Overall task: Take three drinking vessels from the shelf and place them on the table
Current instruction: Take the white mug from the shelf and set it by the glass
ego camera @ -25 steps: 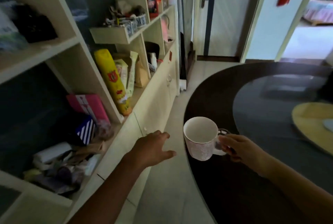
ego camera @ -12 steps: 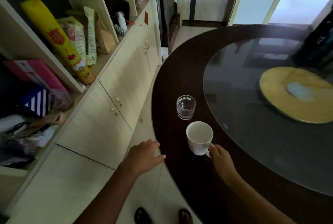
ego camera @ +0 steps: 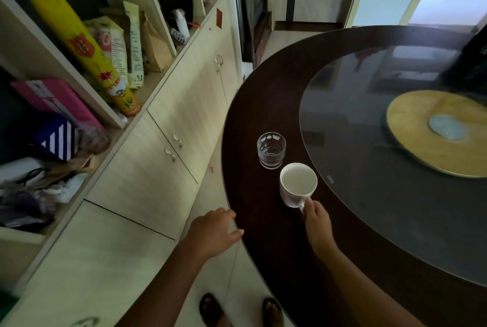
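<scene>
Surface: round dark wood counter (ego camera: 253, 126) with a glass turntable (ego camera: 369, 168) set into its middle; a yellow disc (ego camera: 421, 126) lies on the glass, well apart from my hands. Pale tile floor (ego camera: 208, 195) runs between the counter and a light wood shelf unit (ego camera: 163, 126) on my left, with a doorway beyond.

White mug (ego camera: 297, 187): upright, long axis vertical, mouth up, empty inside. It sits on the wood rim of the counter, just outside the glass edge. Handle points back toward me. My right hand (ego camera: 317, 224) has its fingers (ego camera: 308, 204) pinched on that handle. Whether the base rests fully on the wood, I cannot tell.

Clear glass tumbler (ego camera: 271, 149): upright, mouth up, on the wood just beyond the mug and nearly touching it.

My left hand (ego camera: 214, 232) hovers at the counter's edge over the floor, fingers loosely spread, gripping nothing.

Shelf contents: tall yellow packet (ego camera: 79, 44) leaning, paper bags (ego camera: 134, 42), a pink box (ego camera: 55, 97). Nothing lies between the mug and my hand.
</scene>
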